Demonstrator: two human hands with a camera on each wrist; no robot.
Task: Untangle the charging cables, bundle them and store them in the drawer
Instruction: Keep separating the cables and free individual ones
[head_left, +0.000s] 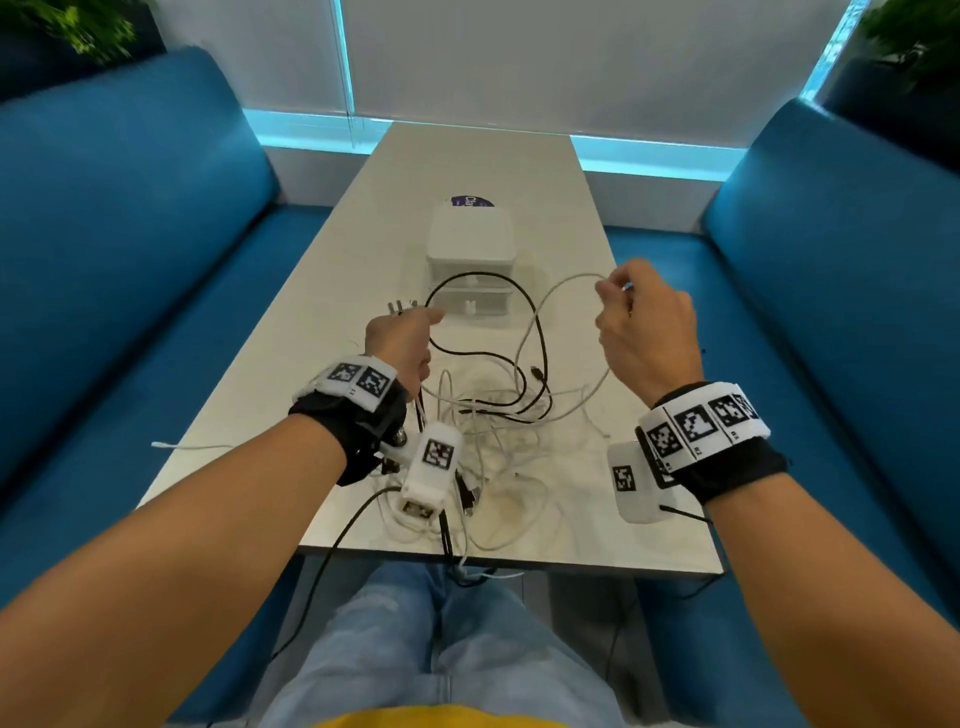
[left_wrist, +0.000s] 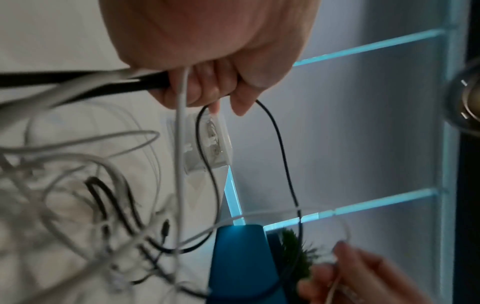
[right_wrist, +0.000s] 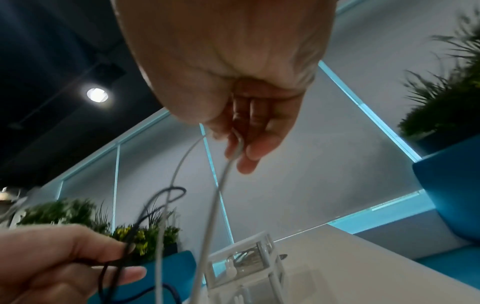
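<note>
A person sits at the near end of a long white table (head_left: 363, 218) with both hands lifted above it. The left hand (head_left: 402, 340) has its fingers curled tight around a black cable (head_left: 485, 278) and some white ones too, as the left wrist view shows. The black cable makes a big loop in the air in front of the small white drawer box (head_left: 470, 249), then drops back down to the pile. The right hand (head_left: 644, 325) pinches a white cable (head_left: 563, 283) between thumb and fingertips. That cable bends up in an arc from the pile to the fingers, and it crosses the black loop.

The tangled pile of cables (head_left: 498, 452) lies on the table near the near edge, between the two wrists. Some ends hang over that edge. One thin white cable end (head_left: 171, 445) sticks out past the left edge. The drawer box stands in the middle of the table, farther away than the pile. A purple sticker (head_left: 470, 201) shows just behind it
</note>
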